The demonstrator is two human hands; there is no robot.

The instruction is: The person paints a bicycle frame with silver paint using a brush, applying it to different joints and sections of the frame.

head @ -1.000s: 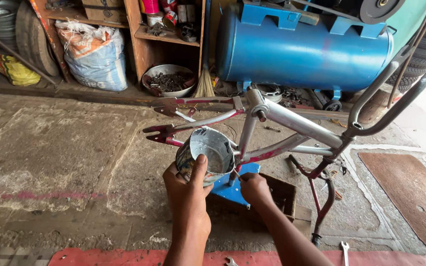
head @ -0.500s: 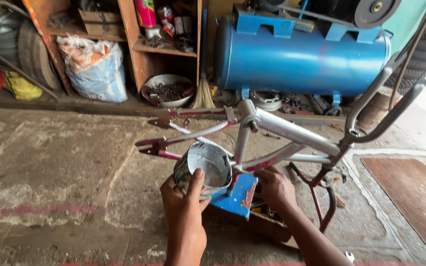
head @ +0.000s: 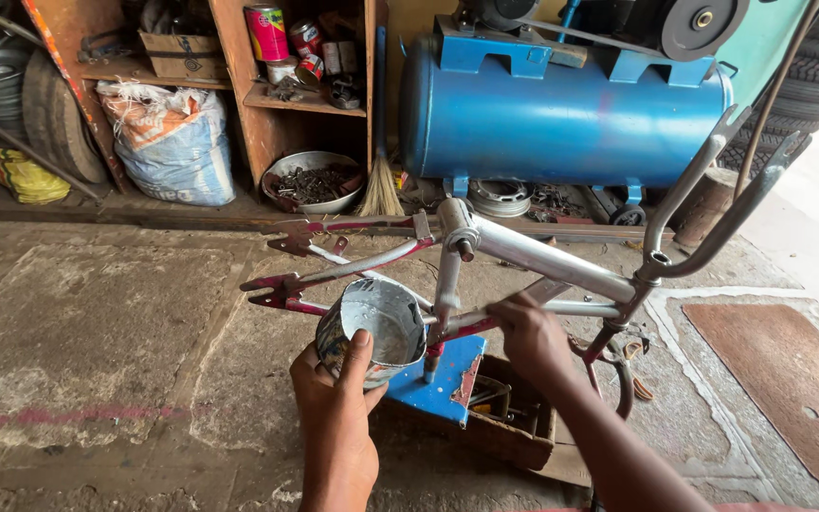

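Observation:
My left hand (head: pixel 336 408) grips a dented metal can (head: pixel 372 330) smeared inside with silver-grey paint, thumb hooked over its rim. A bare bicycle frame (head: pixel 542 261) stands upside down in front of me, partly silver and partly red. My right hand (head: pixel 530 337) is closed around something thin at the frame's lower tube, near the bottom bracket; what it holds is hidden by the fingers. The frame's red rear stays (head: pixel 300 284) point left, and its fork legs (head: pixel 713 185) rise at the right.
A blue block (head: pixel 440 384) and a wooden box of tools (head: pixel 509 417) sit under the frame. Behind stand a blue compressor tank (head: pixel 561 118), a wooden shelf with cans (head: pixel 286 57), a bowl of scrap (head: pixel 310 182), a sack (head: pixel 174 142), tyres (head: pixel 45 114) and a broom (head: pixel 380 185).
The view has closed in on the frame. My right hand has risen from the blue block to the frame's lower tube. The can stays in my left hand.

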